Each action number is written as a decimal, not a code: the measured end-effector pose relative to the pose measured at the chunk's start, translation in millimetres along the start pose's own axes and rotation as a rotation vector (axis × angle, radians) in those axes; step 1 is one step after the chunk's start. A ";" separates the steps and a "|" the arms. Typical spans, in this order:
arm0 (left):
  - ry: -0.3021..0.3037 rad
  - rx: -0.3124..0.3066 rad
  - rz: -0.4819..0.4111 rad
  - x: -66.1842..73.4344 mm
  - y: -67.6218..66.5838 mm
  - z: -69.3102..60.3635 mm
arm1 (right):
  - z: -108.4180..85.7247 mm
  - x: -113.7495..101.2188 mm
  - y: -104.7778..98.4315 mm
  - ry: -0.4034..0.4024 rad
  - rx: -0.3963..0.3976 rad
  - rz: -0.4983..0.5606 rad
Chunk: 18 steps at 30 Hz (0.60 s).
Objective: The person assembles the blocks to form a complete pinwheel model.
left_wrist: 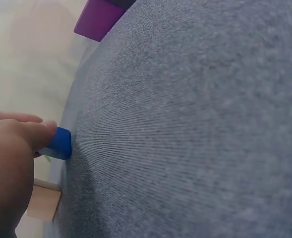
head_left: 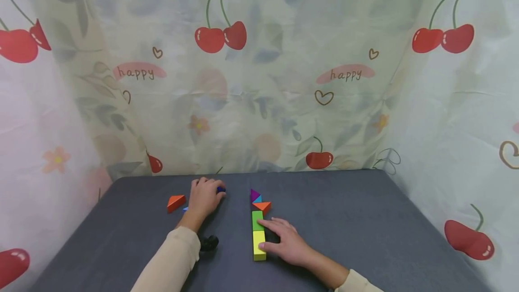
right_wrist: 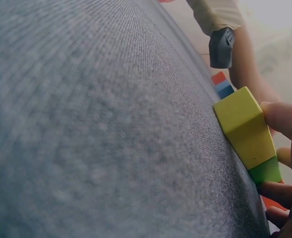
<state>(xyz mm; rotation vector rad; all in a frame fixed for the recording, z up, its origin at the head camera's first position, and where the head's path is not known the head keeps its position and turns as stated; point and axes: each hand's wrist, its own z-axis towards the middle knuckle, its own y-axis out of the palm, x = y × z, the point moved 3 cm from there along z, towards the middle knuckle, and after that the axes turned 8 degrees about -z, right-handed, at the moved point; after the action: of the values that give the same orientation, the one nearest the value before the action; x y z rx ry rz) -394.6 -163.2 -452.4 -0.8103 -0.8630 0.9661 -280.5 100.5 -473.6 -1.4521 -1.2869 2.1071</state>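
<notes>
Pale cherry-printed curtains [head_left: 284, 116], reading "happy" twice, enclose a dark grey tabletop [head_left: 344, 229]. Near its far edge, the left hand [head_left: 204, 197] pinches a small blue block [left_wrist: 62, 144]; the right hand [head_left: 288, 242], thumb and fingers apart, touches a yellow rectangular block [head_left: 259, 243] and the abutting green rectangular block [head_left: 257, 216].

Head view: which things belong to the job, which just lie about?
Job, apparently:
blue block in left hand
green block, yellow block touched by right hand
orange triangle, cyan triangle, purple triangle

Lying about, perhaps spares:
loose orange block
loose cyan block
</notes>
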 end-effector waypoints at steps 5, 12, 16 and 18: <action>-0.032 0.020 -0.067 0.3 -1.7 -3.1 | 0.3 -0.5 -0.1 -0.001 0.004 0.003; -0.073 0.011 -0.052 1.2 -3.9 -4.9 | 1.0 0.4 0.4 -0.003 0.015 -0.002; -0.073 0.019 -0.039 1.4 -4.0 -7.2 | 1.1 0.8 0.5 -0.005 0.017 -0.004; -0.068 0.028 -0.048 1.4 -3.8 -8.6 | 1.3 1.1 0.5 -0.006 0.016 -0.007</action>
<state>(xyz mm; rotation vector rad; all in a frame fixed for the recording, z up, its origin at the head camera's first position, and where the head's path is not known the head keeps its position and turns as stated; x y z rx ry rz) -385.3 -164.8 -452.4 -0.7334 -0.9217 0.9663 -282.0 100.3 -474.5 -1.4343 -1.2729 2.1137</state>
